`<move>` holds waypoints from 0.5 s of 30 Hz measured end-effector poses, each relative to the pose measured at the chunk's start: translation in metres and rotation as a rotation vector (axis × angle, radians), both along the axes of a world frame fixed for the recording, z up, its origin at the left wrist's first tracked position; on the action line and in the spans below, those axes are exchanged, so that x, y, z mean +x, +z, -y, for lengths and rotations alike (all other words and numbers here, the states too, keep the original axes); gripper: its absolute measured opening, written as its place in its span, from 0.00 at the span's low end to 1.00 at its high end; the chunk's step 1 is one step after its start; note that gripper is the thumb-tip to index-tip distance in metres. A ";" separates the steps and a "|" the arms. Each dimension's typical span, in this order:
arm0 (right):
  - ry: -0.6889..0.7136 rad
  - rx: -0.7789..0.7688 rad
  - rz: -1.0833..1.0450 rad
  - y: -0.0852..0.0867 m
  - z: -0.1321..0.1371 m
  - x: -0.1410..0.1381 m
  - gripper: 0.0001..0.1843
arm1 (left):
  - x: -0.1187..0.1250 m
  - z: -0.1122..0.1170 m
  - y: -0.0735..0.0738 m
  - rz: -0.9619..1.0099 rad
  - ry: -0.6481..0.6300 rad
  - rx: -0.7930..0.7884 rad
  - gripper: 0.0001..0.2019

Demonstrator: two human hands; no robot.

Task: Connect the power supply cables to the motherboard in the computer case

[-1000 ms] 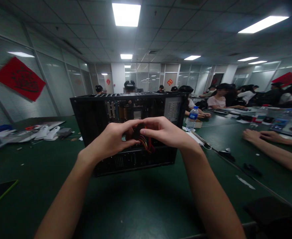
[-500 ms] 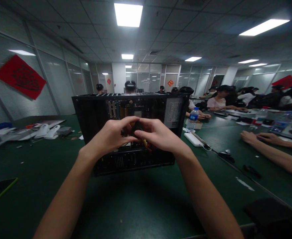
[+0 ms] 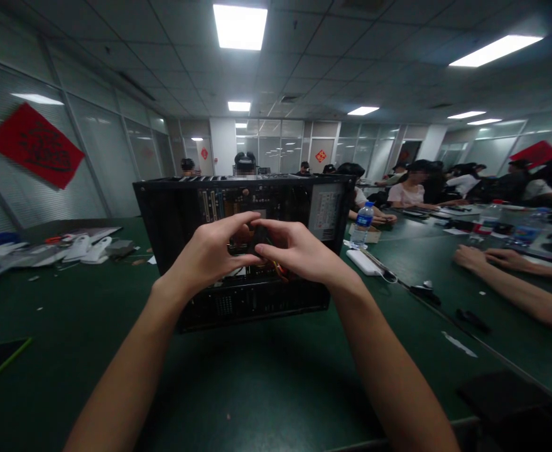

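Observation:
An open black computer case stands on the green table, its inside towards me. Before it, my right hand grips a small dark part between thumb and fingers; its exact kind is hard to make out. Red and yellow wires run below that part, beside my right fingers. From the other side my left hand curls round the same part, thumb and fingertips at its edge. Behind the hands show a circuit board and slots. A labelled power supply sits at the case's right.
White tools and scraps lie at the left. To the right are a water bottle, a white power bank with a cable, and black bits. Another person's hands rest at the right; several people sit farther back.
My left and right fingertips have drawn slightly apart at the top, showing more of the dark part. The view has shifted a little; the case stays in place.

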State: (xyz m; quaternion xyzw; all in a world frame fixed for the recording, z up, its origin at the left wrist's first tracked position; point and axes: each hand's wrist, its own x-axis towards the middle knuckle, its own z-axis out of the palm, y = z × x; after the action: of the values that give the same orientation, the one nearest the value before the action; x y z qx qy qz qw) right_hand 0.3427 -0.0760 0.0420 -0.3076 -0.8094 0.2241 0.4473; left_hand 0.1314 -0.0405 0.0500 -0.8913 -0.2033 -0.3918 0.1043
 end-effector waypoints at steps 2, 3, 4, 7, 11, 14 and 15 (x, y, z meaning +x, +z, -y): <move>-0.035 0.023 -0.012 -0.001 -0.001 0.001 0.25 | 0.002 -0.001 -0.002 0.027 0.003 0.062 0.33; -0.060 0.039 -0.018 -0.001 -0.001 0.001 0.26 | 0.002 -0.001 -0.002 0.040 0.008 0.090 0.32; -0.089 0.058 -0.022 -0.002 0.000 0.001 0.27 | 0.003 -0.001 -0.003 0.051 0.016 0.113 0.31; -0.176 0.130 -0.020 -0.001 0.004 -0.001 0.29 | 0.005 -0.002 -0.005 0.072 0.038 0.154 0.30; -0.221 0.197 -0.016 0.001 0.009 -0.003 0.30 | 0.007 -0.004 -0.007 0.083 0.027 0.198 0.28; -0.241 0.197 -0.049 0.001 0.007 -0.003 0.30 | 0.011 -0.003 -0.008 0.107 0.040 0.278 0.26; -0.256 0.193 -0.069 0.000 0.006 -0.002 0.31 | 0.013 -0.003 -0.009 0.116 0.054 0.318 0.24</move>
State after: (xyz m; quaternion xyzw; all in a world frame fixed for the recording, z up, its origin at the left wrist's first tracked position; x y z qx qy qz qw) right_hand 0.3402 -0.0819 0.0425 -0.3561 -0.7656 0.0969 0.5270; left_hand 0.1441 -0.0380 0.0414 -0.8335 -0.1684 -0.4670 0.2427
